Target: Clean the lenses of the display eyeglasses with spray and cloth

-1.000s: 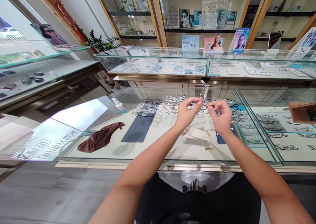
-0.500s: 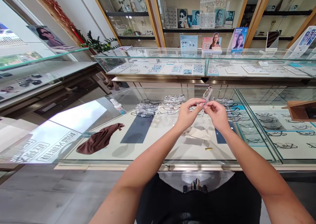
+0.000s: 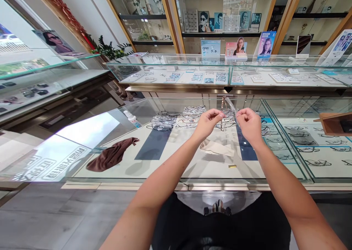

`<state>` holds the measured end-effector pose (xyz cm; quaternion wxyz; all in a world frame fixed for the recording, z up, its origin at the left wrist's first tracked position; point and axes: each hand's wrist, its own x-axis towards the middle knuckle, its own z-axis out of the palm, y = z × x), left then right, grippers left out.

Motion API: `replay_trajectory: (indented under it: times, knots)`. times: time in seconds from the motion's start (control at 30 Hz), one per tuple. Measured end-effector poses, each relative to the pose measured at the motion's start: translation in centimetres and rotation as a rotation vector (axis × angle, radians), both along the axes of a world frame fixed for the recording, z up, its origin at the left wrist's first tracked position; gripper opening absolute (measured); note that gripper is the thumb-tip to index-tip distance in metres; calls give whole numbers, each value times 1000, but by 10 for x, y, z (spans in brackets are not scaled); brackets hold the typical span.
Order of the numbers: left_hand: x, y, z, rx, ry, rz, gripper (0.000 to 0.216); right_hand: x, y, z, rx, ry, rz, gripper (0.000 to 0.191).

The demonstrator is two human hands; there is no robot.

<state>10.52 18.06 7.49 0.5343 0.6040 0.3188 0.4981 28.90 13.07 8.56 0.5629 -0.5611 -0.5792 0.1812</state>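
Note:
My left hand (image 3: 206,123) pinches a pair of eyeglasses (image 3: 222,104) with a thin gold-brown frame, held on edge above the glass counter. Between the fingertips of my right hand (image 3: 249,123) is the lower end of a clear plastic strip (image 3: 230,104), which slants up to the top of the eyeglasses. Whether the strip still touches the frame there, I cannot tell. Below the hands lies a crumpled cream cloth (image 3: 216,147), with a small yellow piece (image 3: 232,166) nearer the counter's front edge.
Stacked eyeglasses (image 3: 162,121) rest left of my hands, near a white spray bottle (image 3: 132,118). A brown cloth (image 3: 111,156) lies on the counter (image 3: 165,171) further left. A wooden tray (image 3: 334,124) stands at the right. Another glass display case (image 3: 176,64) runs behind.
My hands have moved apart, the right one to the right with the clear strip. The eyeglasses have turned more upright and shifted slightly left with my left hand.

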Motion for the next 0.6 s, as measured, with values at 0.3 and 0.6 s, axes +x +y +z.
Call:
replay_trajectory:
  times: [0.3, 0.6]
  knots:
    - [-1, -1, 0, -3, 87, -79, 38, 17, 3, 0, 289, -272, -317, 31]
    - [7, -11, -1, 23, 44, -81, 44, -3, 6, -18, 265, -371, -229, 34]
